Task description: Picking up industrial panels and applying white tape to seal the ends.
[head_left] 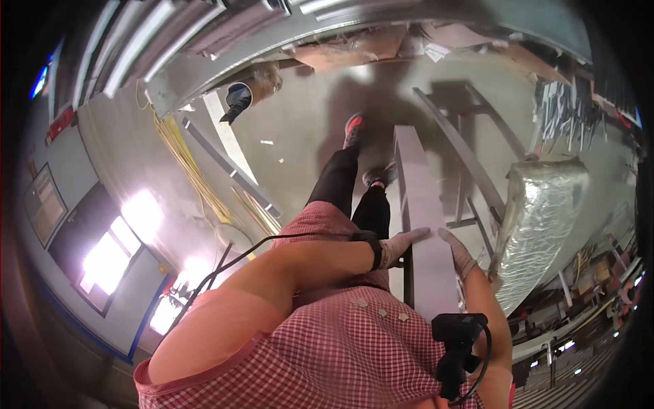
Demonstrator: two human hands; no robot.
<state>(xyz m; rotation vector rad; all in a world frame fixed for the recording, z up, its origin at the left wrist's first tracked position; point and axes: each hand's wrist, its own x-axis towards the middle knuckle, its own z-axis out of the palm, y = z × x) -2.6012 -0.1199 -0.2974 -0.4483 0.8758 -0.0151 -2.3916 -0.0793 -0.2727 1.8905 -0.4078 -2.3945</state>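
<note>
A long grey-mauve metal beam (424, 198) runs away from my body, just right of my legs. Side members show below its left edge, so it looks like part of a frame. My left hand (407, 247), in a pale glove, grips the left edge, fingertips on the top face. On the right edge, my gloved right hand (458, 251) holds at about the same height, fingers wrapped over the side. The undersides of both hands are hidden. The beam's near end passes behind a small black device (460, 328) by my chest.
Right of the beam stands a metal trestle (470, 157), then a foil-wrapped block (545, 204). At left lie a metal strip (225, 163) and yellow rods (180, 150). A cardboard tube (266, 83) lies farther off. Metal profiles (157, 41) are stacked far left.
</note>
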